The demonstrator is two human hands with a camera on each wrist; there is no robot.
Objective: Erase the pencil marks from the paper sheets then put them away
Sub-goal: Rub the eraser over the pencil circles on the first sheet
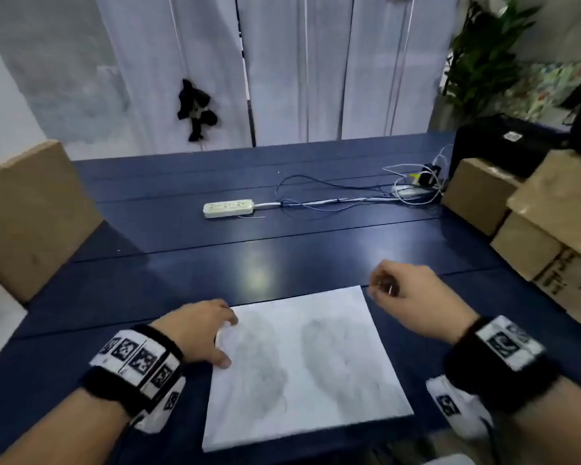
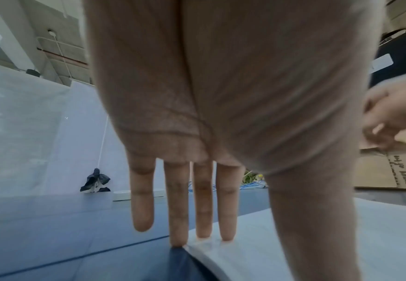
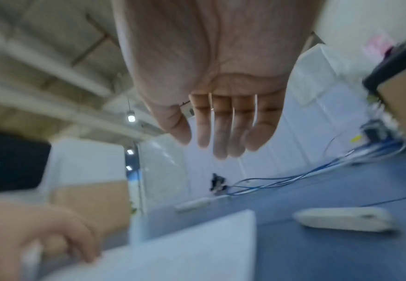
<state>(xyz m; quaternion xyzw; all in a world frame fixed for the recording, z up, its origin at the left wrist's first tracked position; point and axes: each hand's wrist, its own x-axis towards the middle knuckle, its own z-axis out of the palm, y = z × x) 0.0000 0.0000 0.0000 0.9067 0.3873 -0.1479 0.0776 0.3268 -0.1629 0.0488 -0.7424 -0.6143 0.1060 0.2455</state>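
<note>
Lying flat under spread left hand [image 1: 200, 330], white paper sheet [image 1: 302, 367] with grey smudges; right hand [image 1: 413, 297] relaxed, empty.

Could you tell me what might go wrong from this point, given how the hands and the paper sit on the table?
1. The left hand presses only the paper's left edge with straight fingers; rubbing the far side could probably shift or crease the sheet.
2. The right hand hangs open and empty above the table; a white object, possibly the eraser, lies below and must still be picked up.
3. The smudged pencil marks might smear under a palm.
</note>
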